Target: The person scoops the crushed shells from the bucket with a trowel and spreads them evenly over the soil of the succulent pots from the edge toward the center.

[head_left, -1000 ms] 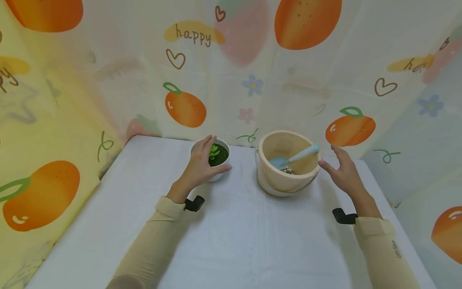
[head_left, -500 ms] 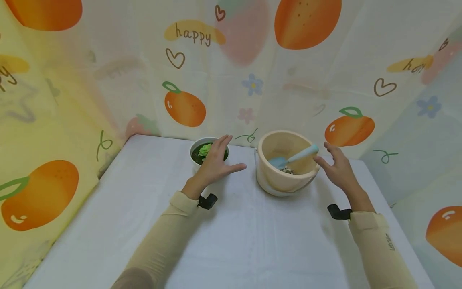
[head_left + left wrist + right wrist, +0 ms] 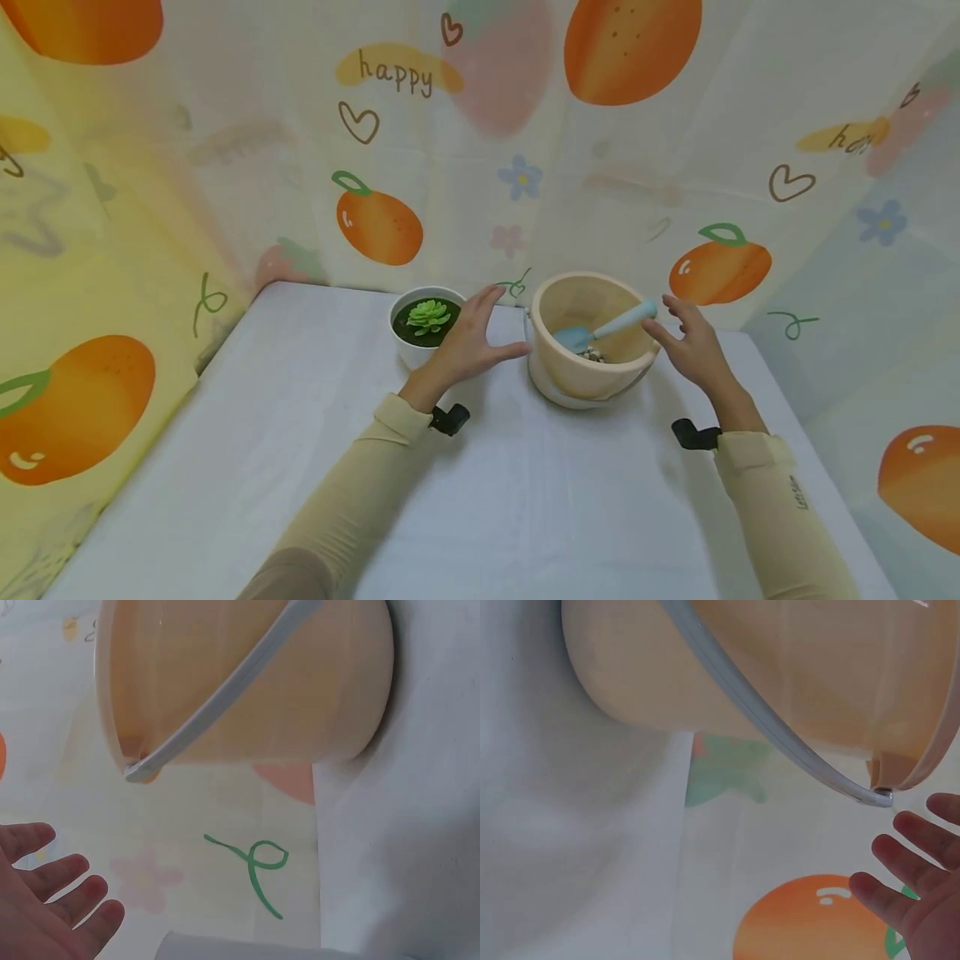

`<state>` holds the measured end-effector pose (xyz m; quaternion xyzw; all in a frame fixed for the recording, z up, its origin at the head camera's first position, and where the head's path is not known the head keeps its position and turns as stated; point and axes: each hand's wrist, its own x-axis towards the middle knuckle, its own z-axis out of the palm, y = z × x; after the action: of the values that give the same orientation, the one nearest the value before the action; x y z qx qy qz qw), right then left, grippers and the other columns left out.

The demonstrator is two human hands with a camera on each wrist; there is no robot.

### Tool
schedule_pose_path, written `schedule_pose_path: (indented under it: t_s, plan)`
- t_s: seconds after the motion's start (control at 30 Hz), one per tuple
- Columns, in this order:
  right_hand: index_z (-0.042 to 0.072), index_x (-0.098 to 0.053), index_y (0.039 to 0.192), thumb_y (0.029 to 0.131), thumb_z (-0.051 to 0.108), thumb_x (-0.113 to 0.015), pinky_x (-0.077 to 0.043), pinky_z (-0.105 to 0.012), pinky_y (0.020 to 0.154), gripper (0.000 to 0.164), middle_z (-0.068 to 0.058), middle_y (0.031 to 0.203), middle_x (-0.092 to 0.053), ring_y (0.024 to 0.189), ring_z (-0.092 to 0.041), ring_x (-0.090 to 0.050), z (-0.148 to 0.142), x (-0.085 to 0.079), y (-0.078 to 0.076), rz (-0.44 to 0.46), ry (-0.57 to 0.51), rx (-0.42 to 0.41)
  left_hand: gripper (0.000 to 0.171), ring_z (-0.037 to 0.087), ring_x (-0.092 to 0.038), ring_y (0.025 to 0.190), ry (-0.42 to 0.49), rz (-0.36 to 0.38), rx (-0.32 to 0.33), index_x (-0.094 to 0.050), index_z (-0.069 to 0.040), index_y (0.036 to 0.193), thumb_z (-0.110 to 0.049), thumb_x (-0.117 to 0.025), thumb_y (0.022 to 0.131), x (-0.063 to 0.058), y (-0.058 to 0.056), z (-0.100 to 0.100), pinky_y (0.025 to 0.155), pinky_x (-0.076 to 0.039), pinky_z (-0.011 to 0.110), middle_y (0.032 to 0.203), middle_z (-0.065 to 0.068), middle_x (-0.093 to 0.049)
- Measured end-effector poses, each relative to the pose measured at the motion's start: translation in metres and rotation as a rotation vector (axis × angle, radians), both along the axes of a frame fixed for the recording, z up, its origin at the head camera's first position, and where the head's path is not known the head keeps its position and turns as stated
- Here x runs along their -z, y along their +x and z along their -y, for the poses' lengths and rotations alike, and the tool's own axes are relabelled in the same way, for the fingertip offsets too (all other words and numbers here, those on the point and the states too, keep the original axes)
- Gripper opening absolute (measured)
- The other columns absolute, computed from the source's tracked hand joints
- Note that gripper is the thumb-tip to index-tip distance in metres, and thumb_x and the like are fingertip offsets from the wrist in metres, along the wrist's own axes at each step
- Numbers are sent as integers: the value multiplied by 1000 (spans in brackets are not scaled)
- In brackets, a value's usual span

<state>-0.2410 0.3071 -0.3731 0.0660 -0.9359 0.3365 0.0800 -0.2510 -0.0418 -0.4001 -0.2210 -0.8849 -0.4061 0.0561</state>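
Observation:
A beige bucket [image 3: 577,379] stands on the table, its grey handle [image 3: 225,697] hanging down along the side. Inside it a light blue toy shovel [image 3: 626,320] leans on the rim over some small pebbles [image 3: 592,355]. My left hand [image 3: 468,342], fingers spread and thumb toward the bucket, is between the bucket and a white pot [image 3: 411,353] that holds a green succulent [image 3: 428,317]. It overlaps the pot's right side in the head view. My right hand [image 3: 693,346] is at the bucket's right rim, beside the shovel's handle end, fingers apart. Neither hand grips anything.
A white cloth covers the table [image 3: 480,500]. Behind it and on both sides hangs a curtain [image 3: 465,192] printed with oranges, hearts and flowers, close behind the bucket and pot.
My left hand has moved right, away from over the succulent pot toward the bucket, uncovering the plant. My right hand has shifted slightly left, closer to the bucket's rim. Bucket and pot stand still.

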Motion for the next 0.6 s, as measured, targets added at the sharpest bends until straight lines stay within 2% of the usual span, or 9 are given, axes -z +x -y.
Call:
schedule_pose_path:
  t_s: [0.3, 0.6]
  plan:
    - [-6, -31, 148, 97, 46, -54, -30, -64, 110, 76, -31, 151, -33, 137, -48, -33, 3, -2, -5, 32, 1, 1, 96, 32, -26, 146, -3, 6, 19, -28, -14, 153, -50, -77, 78, 3, -4, -10, 114, -31, 55, 159, 10, -25]
    - [-7, -31, 148, 98, 45, -54, -30, -63, 110, 75, -29, 151, -34, 137, -47, -34, 6, 0, -12, 41, -13, -12, 96, 32, -24, 147, 15, 28, 41, -26, -12, 154, -47, -76, 80, 6, -9, -22, 115, -31, 55, 159, 14, -25]
